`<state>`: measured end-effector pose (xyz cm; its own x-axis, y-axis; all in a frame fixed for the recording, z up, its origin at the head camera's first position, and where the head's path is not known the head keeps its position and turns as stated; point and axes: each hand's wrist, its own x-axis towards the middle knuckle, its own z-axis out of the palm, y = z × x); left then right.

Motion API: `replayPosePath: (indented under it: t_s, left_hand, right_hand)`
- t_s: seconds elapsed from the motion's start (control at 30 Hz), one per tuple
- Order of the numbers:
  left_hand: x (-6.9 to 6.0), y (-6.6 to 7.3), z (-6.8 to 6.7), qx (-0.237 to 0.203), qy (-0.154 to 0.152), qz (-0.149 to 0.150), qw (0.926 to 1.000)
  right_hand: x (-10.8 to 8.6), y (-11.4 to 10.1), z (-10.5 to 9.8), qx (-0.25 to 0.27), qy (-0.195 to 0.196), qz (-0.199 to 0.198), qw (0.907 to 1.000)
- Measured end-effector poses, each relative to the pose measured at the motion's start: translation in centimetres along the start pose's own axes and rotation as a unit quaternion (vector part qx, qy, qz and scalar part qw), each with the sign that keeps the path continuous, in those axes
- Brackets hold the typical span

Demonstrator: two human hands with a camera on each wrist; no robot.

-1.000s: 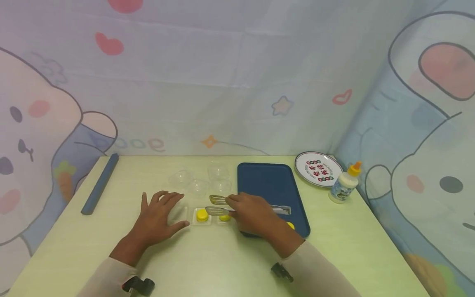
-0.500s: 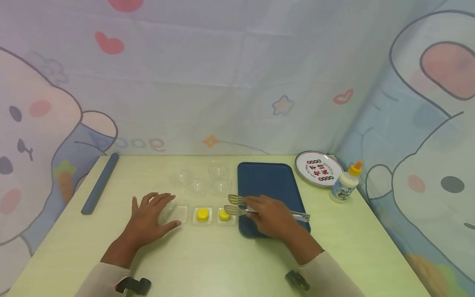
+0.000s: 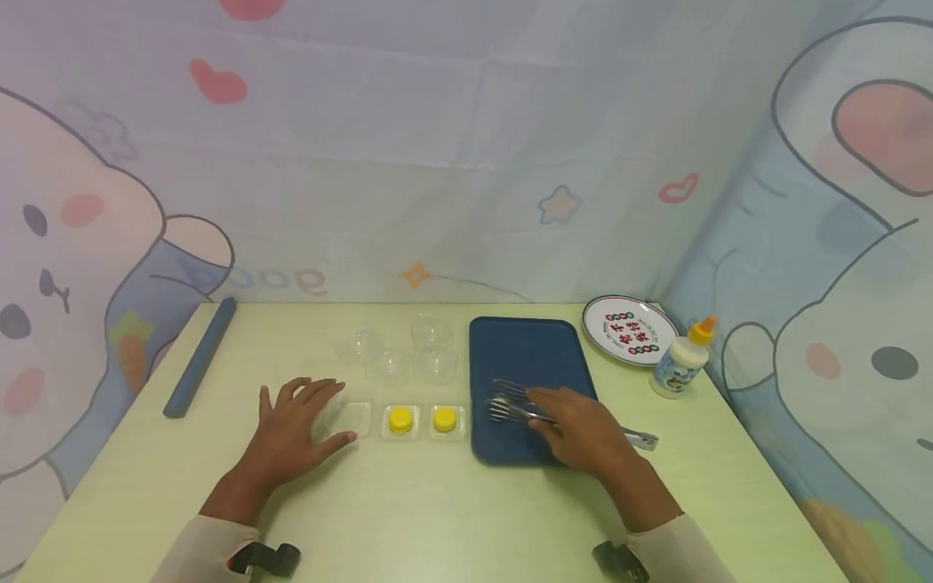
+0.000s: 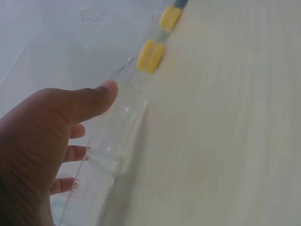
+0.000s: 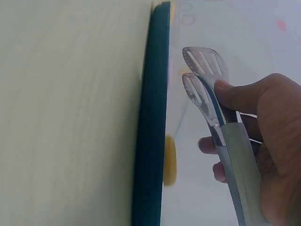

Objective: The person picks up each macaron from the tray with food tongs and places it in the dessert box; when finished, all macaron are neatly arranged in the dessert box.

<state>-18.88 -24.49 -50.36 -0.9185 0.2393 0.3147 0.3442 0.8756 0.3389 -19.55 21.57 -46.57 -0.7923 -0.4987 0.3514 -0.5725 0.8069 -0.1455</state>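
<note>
My right hand (image 3: 583, 425) grips metal slotted tongs (image 3: 641, 440) over the dark blue tray (image 3: 525, 348). In the right wrist view the tongs' (image 5: 242, 165) heads stand a little apart with nothing between them. A yellow macaron (image 5: 170, 160) lies on the tray near them; the head view hides it behind the hand. My left hand (image 3: 291, 433), fingers spread, is at a clear plastic base (image 3: 354, 419) that holds nothing. To its right, two similar bases each hold a yellow macaron (image 3: 400, 419). In the left wrist view the thumb (image 4: 96, 99) is extended beside the clear plastic.
Several clear domed lids (image 3: 389, 366) stand behind the bases. A white plate (image 3: 629, 330) with red lettering and a glue-like bottle (image 3: 679, 360) with an orange tip are at the back right. A grey-blue bar (image 3: 200, 356) lies along the left side. A printed curtain hangs behind the table.
My right hand has moved right with the tongs, from the second filled base to over the tray. My left hand has shifted slightly left, then stayed by the bare base.
</note>
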Motion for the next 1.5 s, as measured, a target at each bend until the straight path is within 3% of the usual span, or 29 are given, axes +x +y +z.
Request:
replayPosePath:
  t_s: [0.17, 0.43, 1.03, 1.5]
  left_hand:
    - [0.0, 0.0, 0.1, -0.001, -0.002, 0.002, 1.0]
    - [-0.1, -0.1, 0.2, 0.005, 0.001, 0.003, 1.0]
    - [-0.1, -0.1, 0.2, 0.009, 0.003, 0.0, 1.0]
    - [-0.3, -0.2, 0.5, 0.005, 0.0, -0.003, 1.0]
  right_hand:
    - [-0.9, 0.8, -0.5, 0.007, -0.006, 0.033, 0.9994]
    - [-2.0, 2.3, -1.0, 0.032, -0.013, 0.055, 0.9979]
    - [-4.6, 6.4, -2.8, 0.099, -0.023, 0.057, 0.9931]
    - [-5.9, 7.8, -3.7, 0.129, -0.041, 0.08, 0.9876]
